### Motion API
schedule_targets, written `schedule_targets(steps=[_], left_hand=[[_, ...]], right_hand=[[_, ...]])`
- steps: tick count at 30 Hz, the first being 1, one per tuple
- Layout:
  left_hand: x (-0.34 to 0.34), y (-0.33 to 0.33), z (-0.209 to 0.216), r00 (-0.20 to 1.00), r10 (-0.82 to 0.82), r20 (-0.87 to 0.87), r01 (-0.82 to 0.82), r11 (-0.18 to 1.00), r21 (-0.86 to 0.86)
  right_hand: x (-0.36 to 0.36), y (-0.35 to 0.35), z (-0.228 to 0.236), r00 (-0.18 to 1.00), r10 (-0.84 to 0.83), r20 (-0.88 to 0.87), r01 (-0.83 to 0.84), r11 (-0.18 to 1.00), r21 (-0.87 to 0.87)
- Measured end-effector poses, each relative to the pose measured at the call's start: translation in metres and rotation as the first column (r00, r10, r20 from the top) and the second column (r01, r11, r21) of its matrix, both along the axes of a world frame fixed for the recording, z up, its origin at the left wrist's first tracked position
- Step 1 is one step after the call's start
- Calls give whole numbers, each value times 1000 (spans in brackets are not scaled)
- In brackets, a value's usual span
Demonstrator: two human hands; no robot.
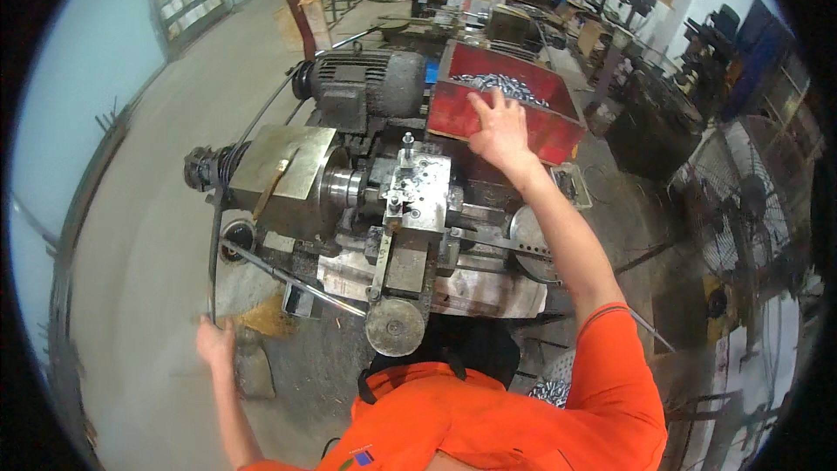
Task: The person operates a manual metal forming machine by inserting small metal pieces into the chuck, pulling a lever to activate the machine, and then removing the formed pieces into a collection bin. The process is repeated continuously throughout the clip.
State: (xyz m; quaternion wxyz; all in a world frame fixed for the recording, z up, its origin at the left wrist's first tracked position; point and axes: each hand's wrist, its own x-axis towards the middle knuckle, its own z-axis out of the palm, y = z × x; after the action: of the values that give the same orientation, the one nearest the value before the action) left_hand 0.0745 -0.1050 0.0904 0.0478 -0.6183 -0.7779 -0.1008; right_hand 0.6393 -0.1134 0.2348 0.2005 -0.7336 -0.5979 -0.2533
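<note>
At the lower left, my left hand [215, 344] is closed round the lower end of a long dark rod [215, 253], which runs up along the left side of a small lathe-like machine [418, 196]. My right hand [504, 129] reaches over the front wall of a red box [453, 109], fingers apart and nothing visible in them. Behind its fingertips, small shiny metal parts [514, 87] lie heaped in the box. Between my hands is the machine's bright metal block [422, 192], with a round chuck [344, 186] to its left.
A grimy electric motor [370, 83] sits behind the machine. A brush [275, 183] rests on the metal cover plate [305, 153]. One bar [296, 281] slants out near my left arm. At the right stands a caged fan [732, 196]. More shiny parts [551, 392] lie low beside me.
</note>
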Motion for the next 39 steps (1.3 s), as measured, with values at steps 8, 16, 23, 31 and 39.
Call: schedule_targets(steps=[8, 16, 23, 31, 39], left_hand=[[137, 11, 23, 565, -710, 420, 735, 664, 134], [193, 45, -52, 614, -677, 407, 751, 659, -38], [182, 69, -70, 579, -666, 471, 784, 613, -97], [185, 57, -62, 547, -685, 482, 784, 621, -8], [186, 53, -66, 513, -661, 547, 762, 644, 64]], right_hand=[[40, -110, -61, 934, 68, -350, -102, 992, -79], [68, -381, -141, 569, -617, -544, 469, 787, -402], [-7, -532, -288, 363, -853, -374, 345, 496, -797], [-6, -520, -328, 453, -833, -318, 144, 421, -896], [14, -538, -359, 451, -831, -325, 258, 470, -844]])
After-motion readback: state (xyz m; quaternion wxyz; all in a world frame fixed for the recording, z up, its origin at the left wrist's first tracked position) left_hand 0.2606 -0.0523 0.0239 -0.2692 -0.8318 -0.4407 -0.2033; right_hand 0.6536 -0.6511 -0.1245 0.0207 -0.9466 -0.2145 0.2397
